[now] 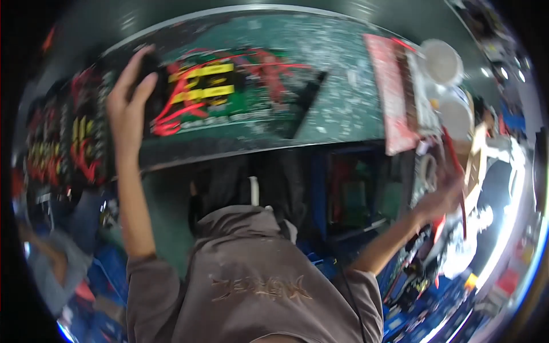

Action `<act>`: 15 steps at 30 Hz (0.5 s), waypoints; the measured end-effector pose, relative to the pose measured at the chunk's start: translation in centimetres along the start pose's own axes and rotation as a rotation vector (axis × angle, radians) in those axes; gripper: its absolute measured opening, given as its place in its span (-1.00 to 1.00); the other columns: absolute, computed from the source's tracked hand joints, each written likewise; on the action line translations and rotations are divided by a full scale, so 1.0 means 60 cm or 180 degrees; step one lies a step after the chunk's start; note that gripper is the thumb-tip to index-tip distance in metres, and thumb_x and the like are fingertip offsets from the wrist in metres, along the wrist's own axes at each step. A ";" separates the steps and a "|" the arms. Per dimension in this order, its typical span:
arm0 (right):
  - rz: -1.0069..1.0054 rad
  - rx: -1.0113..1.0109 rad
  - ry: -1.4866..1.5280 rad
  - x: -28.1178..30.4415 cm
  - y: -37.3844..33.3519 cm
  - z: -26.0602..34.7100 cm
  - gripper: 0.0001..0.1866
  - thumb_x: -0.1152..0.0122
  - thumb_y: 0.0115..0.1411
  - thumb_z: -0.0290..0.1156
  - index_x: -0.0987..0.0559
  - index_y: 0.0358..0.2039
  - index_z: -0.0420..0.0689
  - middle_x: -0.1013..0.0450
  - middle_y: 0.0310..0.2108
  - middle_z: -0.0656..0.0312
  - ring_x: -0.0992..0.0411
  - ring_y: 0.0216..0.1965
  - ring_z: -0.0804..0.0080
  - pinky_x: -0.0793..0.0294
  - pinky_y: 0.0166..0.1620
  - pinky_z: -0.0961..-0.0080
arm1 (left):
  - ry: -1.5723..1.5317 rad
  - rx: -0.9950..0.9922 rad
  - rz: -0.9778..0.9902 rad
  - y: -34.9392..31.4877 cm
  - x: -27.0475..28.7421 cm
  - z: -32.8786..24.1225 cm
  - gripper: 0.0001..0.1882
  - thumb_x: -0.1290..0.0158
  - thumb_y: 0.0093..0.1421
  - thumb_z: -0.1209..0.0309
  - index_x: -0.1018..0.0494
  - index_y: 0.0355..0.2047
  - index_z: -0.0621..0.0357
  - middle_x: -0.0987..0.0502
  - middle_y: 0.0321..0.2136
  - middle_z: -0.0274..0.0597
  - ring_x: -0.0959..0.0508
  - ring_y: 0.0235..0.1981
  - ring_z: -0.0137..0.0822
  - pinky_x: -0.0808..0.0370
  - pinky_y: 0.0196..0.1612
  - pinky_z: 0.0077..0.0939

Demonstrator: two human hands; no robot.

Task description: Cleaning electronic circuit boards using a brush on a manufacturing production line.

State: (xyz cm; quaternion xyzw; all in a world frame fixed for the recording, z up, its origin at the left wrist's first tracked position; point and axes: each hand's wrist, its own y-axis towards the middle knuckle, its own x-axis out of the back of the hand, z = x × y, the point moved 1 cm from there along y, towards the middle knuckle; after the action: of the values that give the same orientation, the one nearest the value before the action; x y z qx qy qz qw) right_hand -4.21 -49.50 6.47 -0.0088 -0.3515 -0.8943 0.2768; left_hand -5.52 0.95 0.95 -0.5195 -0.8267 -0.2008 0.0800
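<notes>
Circuit board (237, 102) lies on scuffed green bench (350, 106).

A green worktop (354, 108), flecked with white and edged in black, crosses the upper half of the frame. Left of its centre lies a green circuit board (237, 104) with yellow blocks and red wires. A narrow black strip (309, 106) slants just beside it; toward the upper right lies a blurred red-and-white sheet (390, 94).
</notes>
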 end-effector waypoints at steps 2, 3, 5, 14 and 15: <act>0.0550 0.0626 -0.0343 0.025 -0.035 0.066 -0.75 -0.06 0.27 -0.35 -0.55 -0.28 -0.31 -0.39 -0.61 0.19 -0.35 -0.65 0.49 -0.41 -0.56 0.56 | -0.0256 -0.0048 -0.0104 -0.005 0.013 0.007 -0.56 -0.04 0.18 0.50 -0.35 0.08 0.33 -0.45 0.04 -0.18 -0.39 0.09 -0.40 -0.22 0.16 -0.57; 0.1202 0.0819 0.0688 0.023 -0.060 0.106 -0.78 -0.11 0.21 -0.38 -0.55 -0.33 -0.33 -0.39 -0.62 0.15 -0.35 -0.67 0.46 -0.38 -0.59 0.56 | -0.0359 -0.0064 -0.0076 0.002 0.000 0.003 -0.55 -0.04 0.18 0.51 -0.35 0.09 0.33 -0.45 0.04 -0.18 -0.40 0.08 -0.41 -0.23 0.15 -0.58; 0.2471 0.1085 0.1944 -0.003 -0.119 0.181 -0.78 -0.14 0.17 -0.42 -0.52 -0.35 -0.38 -0.41 -0.64 0.10 -0.38 -0.65 0.37 -0.35 -0.59 0.56 | -0.0537 -0.0014 -0.0116 -0.002 0.003 0.002 -0.55 -0.04 0.17 0.52 -0.35 0.10 0.32 -0.46 0.03 -0.18 -0.41 0.07 -0.42 -0.26 0.13 -0.59; 0.3387 0.1462 0.1178 -0.091 -0.181 0.223 -0.76 -0.30 0.02 -0.46 -0.55 -0.38 -0.41 -0.43 -0.66 0.08 -0.42 -0.63 0.37 -0.36 -0.54 0.59 | -0.0372 0.0022 -0.0216 -0.005 0.008 0.011 -0.55 -0.02 0.20 0.50 -0.34 0.12 0.27 -0.42 0.07 -0.11 -0.38 0.13 -0.35 -0.20 0.21 -0.53; 0.3408 0.1503 0.1206 -0.094 -0.183 0.224 -0.77 -0.30 0.03 -0.47 -0.55 -0.38 -0.40 -0.43 -0.65 0.08 -0.42 -0.63 0.38 -0.36 -0.54 0.60 | -0.0359 -0.0032 -0.0175 -0.006 0.010 0.012 -0.55 -0.02 0.20 0.49 -0.34 0.12 0.27 -0.42 0.07 -0.10 -0.38 0.14 -0.35 -0.20 0.22 -0.53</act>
State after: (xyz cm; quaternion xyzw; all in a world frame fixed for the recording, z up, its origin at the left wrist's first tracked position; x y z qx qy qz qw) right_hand -7.31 -31.66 8.54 0.0364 -0.4316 -0.5152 0.7396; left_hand -6.03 1.59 0.44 -0.5075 -0.8428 -0.1775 0.0251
